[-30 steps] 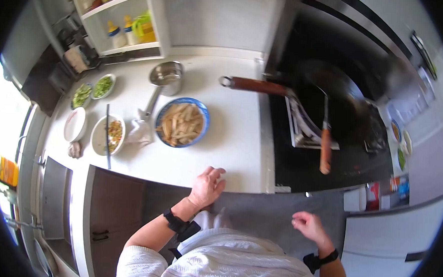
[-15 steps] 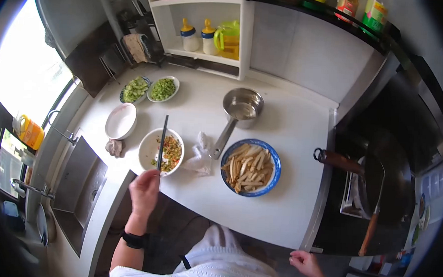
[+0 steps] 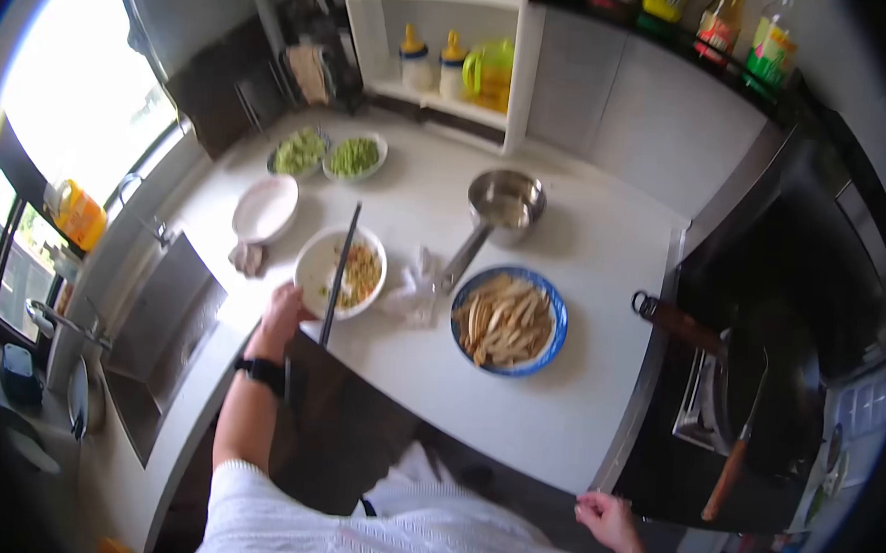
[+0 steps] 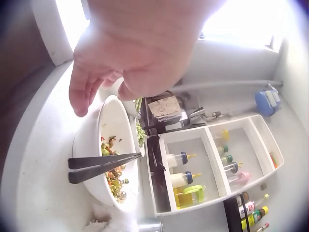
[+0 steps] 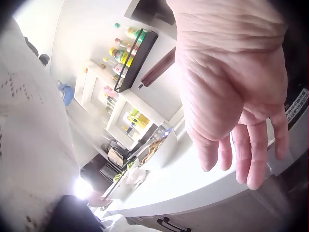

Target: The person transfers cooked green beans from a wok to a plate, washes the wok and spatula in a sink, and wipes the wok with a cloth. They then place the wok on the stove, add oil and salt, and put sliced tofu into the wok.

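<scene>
The left hand [image 3: 280, 316] is by the white bowl [image 3: 314, 260], fingers loose; its own wrist view shows the right hand [image 5: 231, 87] with fingers slightly spread; bottle labels [image 3: 772, 45] seem too blurry

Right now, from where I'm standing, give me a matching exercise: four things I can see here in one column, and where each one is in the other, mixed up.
Things
1. Chopsticks
2. Wooden-handled utensil
3. Jug with the lime-green handle
4. Pale strips of food

Places
A. Inside the blue-rimmed bowl
B. On the white shelf
C. Across the white bowl of chopped mix
D. Metal end in the wok

Right pairs: 1-C, 2-D, 3-B, 4-A.
</scene>
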A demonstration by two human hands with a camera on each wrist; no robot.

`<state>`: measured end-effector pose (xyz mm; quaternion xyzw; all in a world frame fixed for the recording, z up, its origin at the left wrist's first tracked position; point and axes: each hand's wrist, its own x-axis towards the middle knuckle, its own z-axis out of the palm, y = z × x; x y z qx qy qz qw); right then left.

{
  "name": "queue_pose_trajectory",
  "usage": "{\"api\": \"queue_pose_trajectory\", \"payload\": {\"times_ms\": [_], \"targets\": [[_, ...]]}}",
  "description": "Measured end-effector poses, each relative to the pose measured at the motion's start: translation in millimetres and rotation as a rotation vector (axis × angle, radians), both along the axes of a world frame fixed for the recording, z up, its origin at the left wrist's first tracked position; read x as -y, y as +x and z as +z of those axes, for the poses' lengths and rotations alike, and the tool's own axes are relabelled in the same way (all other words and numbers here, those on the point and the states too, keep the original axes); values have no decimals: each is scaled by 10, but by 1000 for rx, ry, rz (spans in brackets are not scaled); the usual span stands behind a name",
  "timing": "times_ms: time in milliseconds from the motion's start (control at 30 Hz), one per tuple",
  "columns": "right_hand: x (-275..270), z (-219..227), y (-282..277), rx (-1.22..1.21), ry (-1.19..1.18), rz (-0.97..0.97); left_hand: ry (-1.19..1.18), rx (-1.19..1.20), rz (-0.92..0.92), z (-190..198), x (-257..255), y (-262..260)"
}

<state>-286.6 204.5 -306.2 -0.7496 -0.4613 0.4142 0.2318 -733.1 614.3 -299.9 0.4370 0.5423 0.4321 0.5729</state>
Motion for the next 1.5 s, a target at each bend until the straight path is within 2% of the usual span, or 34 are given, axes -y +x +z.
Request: {"api": "queue_pose_trajectory", "payload": {"times_ms": [67, 100, 200, 367, 400, 433, 500, 567, 600, 633, 667, 733, 800, 833, 867, 933, 1000, 1100, 1200, 1333, 1433, 1500], "targets": [[-9, 41, -49, -60, -43, -85, -102, -5, -7, -22, -6, 19], [20, 11, -51, -98, -45, -134, -62, 23, -103, 109, -124, 77], [-119, 65, -172, -82, -63, -184, -94, 63, -125, 182, -267, 194], [-560, 165, -454, -67, -71, -191, -102, 108, -272, 27, -721, 156], [-667, 149, -489, -55, -72, -167, -141, -8, -350, 215, -786, 124], [-757, 156, -521, -52, -102, -145, -181, -257, -275, 415, -884, 106], [-984, 287, -630, -110, -110, -95, 182, -520, -218, 567, -1319, -120], [-1149, 326, -710, -87, -80, -69, 426, -457, -124, 1066, -1842, -228], [-1229, 341, -742, -67, -94, -38, 560, -382, -73, 1443, -1992, -143], [-1311, 360, -781, -64, -75, -42, 699, -440, -47, 1713, -2232, -89], [-1381, 379, -817, -60, -88, -44, 758, -451, -71, 2161, -2253, 104], [-1464, 429, -879, -51, -99, -55, 943, -482, 12, 2333, -2943, 252], [-1509, 474, -932, -91, -101, -102, 980, -634, 134, 2621, -3254, 573], [-1500, 478, -942, -84, -97, -113, 1012, -636, 138, 2658, -3517, 721], [-1485, 470, -943, -65, -107, -117, 1017, -747, 177, 2785, -3514, 871], [-1492, 548, -1004, -39, -117, -143, 1014, -729, 177, 2865, -3761, 1071], [-1512, 654, -1107, 194, -164, -82, 1045, -717, 225, 2905, -4074, 1280], [-1414, 600, -1236, 150, -93, -199, 1134, -634, 324, 2969, -4492, 1480], [-1459, 681, -1343, 126, -162, -274, 1055, -632, 365, 3024, -4730, 1617], [-1295, 398, -1349, 25, -146, -354, 883, -691, 353, 3062, -4802, 1730], [-1365, 394, -1317, 104, -238, -280, 788, -727, 270, 3106, -4869, 1699], [-1431, 440, -1286, 259, -123, -161, 944, -656, 475, 3103, -4858, 1679]]}}
